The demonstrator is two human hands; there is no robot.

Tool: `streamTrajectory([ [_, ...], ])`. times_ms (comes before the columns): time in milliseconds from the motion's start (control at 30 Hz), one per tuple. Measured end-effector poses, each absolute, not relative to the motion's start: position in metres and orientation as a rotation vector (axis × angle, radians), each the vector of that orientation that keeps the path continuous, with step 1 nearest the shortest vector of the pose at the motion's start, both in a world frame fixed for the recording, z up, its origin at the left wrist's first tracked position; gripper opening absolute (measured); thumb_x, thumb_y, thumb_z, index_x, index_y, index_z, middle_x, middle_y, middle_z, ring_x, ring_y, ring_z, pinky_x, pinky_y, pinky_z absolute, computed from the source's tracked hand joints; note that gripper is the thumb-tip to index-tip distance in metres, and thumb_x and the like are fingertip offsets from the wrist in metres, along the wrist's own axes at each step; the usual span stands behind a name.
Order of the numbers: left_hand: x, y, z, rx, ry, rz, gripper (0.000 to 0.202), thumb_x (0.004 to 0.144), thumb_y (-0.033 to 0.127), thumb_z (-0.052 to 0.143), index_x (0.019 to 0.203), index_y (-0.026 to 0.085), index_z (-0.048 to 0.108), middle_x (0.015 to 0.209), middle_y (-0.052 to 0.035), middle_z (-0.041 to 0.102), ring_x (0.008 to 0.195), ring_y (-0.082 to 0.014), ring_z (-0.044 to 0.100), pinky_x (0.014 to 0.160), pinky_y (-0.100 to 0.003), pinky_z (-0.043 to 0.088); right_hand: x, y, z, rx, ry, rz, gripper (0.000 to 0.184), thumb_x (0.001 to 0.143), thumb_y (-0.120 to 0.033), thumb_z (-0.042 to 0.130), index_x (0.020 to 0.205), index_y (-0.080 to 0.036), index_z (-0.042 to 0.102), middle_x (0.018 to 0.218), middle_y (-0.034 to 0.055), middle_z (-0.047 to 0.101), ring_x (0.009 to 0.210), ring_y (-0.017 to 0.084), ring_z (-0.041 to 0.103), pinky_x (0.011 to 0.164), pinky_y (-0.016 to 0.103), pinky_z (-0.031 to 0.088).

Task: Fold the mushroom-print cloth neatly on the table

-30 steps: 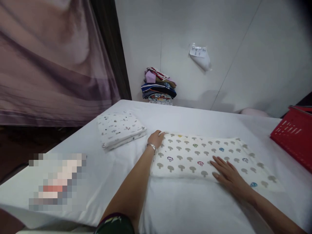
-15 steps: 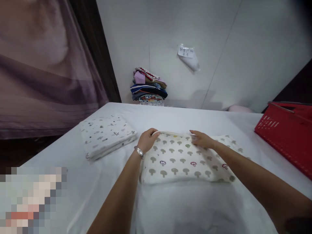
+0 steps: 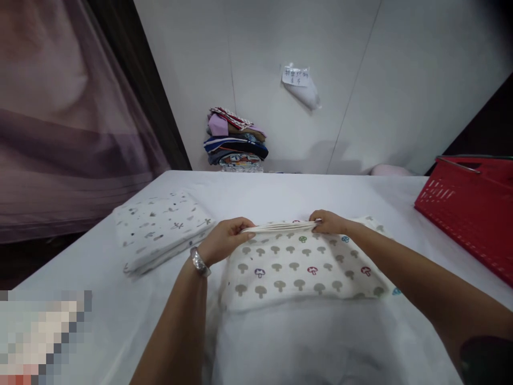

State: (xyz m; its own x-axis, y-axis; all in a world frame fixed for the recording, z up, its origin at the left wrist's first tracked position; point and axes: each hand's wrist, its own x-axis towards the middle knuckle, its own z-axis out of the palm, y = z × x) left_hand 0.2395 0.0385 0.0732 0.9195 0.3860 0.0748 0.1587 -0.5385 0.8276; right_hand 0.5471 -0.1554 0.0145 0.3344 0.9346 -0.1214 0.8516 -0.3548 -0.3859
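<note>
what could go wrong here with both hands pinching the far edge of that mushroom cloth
The left hand and right hand grip the mushroom-print cloth only at its far edge, so the stacked layers may slip apart and skew the fold. Its right end lies loose and could drag, perhaps bunching the white sheet.
</note>
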Motion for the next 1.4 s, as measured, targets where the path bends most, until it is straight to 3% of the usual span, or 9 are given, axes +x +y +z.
streamTrajectory([
  [133, 0.235, 0.033, 0.083, 2.203, 0.374, 0.242, 0.020, 0.071, 0.037, 0.057, 0.083, 0.024, 0.067, 0.077, 0.0011, 0.065, 0.071, -0.0147, 0.057, 0.066, -0.025, 0.045, 0.550, -0.168, 0.018, -2.392, -1.648, 0.423, 0.024, 0.064, -0.027, 0.061, 0.086, -0.020, 0.066, 0.091, 0.0057, 0.064, 0.083, 0.021, 0.058, 0.073, 0.029, 0.045],
  [400, 0.234, 0.030, 0.086, 2.192, 0.356, 0.225, 0.019, 0.070, 0.031, 0.054, 0.084, 0.024, 0.064, 0.090, -0.0009, 0.067, 0.085, -0.0168, 0.059, 0.074, -0.026, 0.046, 0.570, -0.186, 0.019, -2.526, -1.566, 0.545, 0.031, 0.064, -0.032, 0.060, 0.091, -0.021, 0.068, 0.090, 0.0046, 0.068, 0.083, 0.023, 0.061, 0.071, 0.029, 0.046],
  [533, 0.236, 0.036, 0.079, 2.160, 0.401, 0.280, 0.016, 0.070, 0.030, 0.053, 0.083, 0.021, 0.059, 0.077, 0.0004, 0.064, 0.072, -0.0145, 0.057, 0.065, -0.025, 0.045, 0.589, -0.199, 0.020, -2.614, -1.489, 0.572, 0.034, 0.064, -0.035, 0.060, 0.094, -0.020, 0.068, 0.089, 0.0059, 0.069, 0.083, 0.024, 0.062, 0.071, 0.031, 0.047],
  [700, 0.251, 0.050, 0.049, 2.079, 0.559, 0.488, 0.019, 0.070, 0.033, 0.053, 0.083, 0.019, 0.057, 0.075, 0.0002, 0.064, 0.069, -0.0136, 0.057, 0.062, -0.024, 0.044, 0.616, -0.224, 0.023, -2.668, -1.390, 0.591, 0.036, 0.066, -0.037, 0.059, 0.095, -0.017, 0.068, 0.093, 0.0076, 0.069, 0.086, 0.026, 0.062, 0.075, 0.033, 0.047],
  [867, 0.265, 0.061, 0.016, 2.067, 0.725, 0.619, 0.029, 0.068, 0.037, 0.052, 0.089, 0.018, 0.060, 0.079, -0.0019, 0.066, 0.071, -0.0166, 0.059, 0.066, -0.027, 0.045, 0.643, -0.243, 0.022, -2.858, -1.332, 0.588, 0.040, 0.063, -0.027, 0.057, 0.100, -0.017, 0.067, 0.102, 0.0091, 0.067, 0.093, 0.026, 0.060, 0.078, 0.031, 0.045],
  [1033, 0.267, 0.061, 0.011, 2.115, 0.773, 0.627, 0.038, 0.071, 0.037, 0.048, 0.100, 0.017, 0.062, 0.083, -0.0025, 0.066, 0.070, -0.0170, 0.058, 0.063, -0.027, 0.045, 0.669, -0.258, 0.020, -2.963, -1.247, 0.524, 0.031, 0.062, -0.021, 0.055, 0.089, -0.019, 0.069, 0.092, 0.0081, 0.068, 0.087, 0.026, 0.061, 0.074, 0.032, 0.045],
  [1167, 0.266, 0.060, 0.012, 2.195, 0.837, 0.577, 0.042, 0.070, 0.037, 0.046, 0.103, 0.018, 0.063, 0.080, -0.0013, 0.067, 0.068, -0.0172, 0.058, 0.061, -0.026, 0.046, 0.681, -0.271, 0.019, -2.837, -0.989, 0.546, 0.026, 0.056, -0.020, 0.061, 0.081, -0.018, 0.069, 0.083, 0.0057, 0.068, 0.082, 0.024, 0.061, 0.072, 0.030, 0.046],
  [1400, 0.269, 0.060, 0.014, 2.253, 0.925, 0.486, 0.052, 0.068, 0.045, 0.050, 0.110, 0.019, 0.063, 0.088, -0.0020, 0.070, 0.074, -0.0196, 0.063, 0.064, -0.027, 0.049, 0.679, -0.297, 0.012, -2.209, -0.559, 0.782, 0.033, 0.050, -0.031, 0.074, 0.076, -0.014, 0.063, 0.076, 0.0035, 0.064, 0.074, 0.017, 0.060, 0.067, 0.027, 0.049],
])
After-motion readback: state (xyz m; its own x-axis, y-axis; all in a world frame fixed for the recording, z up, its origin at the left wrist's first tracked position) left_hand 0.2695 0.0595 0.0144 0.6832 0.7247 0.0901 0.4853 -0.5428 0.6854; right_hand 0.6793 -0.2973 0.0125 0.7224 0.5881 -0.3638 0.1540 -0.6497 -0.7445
